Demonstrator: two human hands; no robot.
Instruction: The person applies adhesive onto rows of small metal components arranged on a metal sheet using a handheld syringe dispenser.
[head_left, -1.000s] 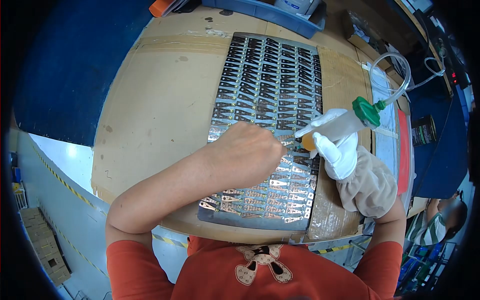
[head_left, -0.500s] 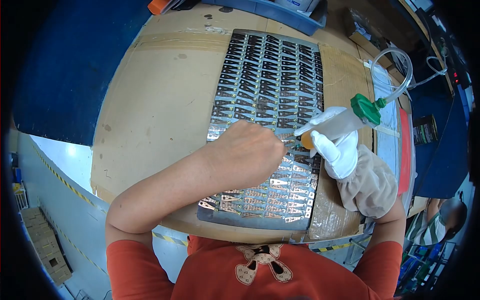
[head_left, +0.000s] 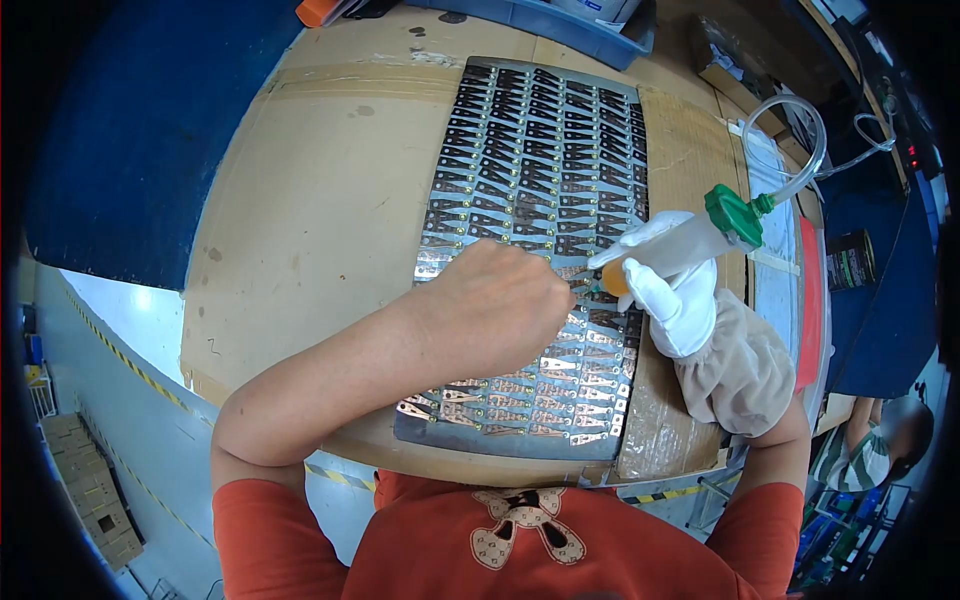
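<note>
A metal plate (head_left: 465, 436) carries rows of small wedge-shaped metal pieces (head_left: 497, 172), dark toward the far end and coppery near me. My right hand (head_left: 682, 310), in a white glove, grips a dispensing syringe (head_left: 690, 246) with a green cap (head_left: 735, 217) and an amber lower end. Its tip points down-left at the pieces, close to the fingers of my left hand. My bare left hand (head_left: 497, 308) is closed above the middle rows, knuckles up. Its fingertips, and anything between them, are hidden beneath it.
Cardboard (head_left: 300, 230) covers the table around the plate. A clear hose (head_left: 822, 130) loops from the syringe cap toward equipment on the right. A blue tray (head_left: 560, 28) stands at the far edge, and a can (head_left: 851, 258) at the right. Another person (head_left: 870, 447) is at the lower right.
The syringe and its green cap have shifted very slightly, tilting a little to the right. My left hand stays almost still over the same rows.
</note>
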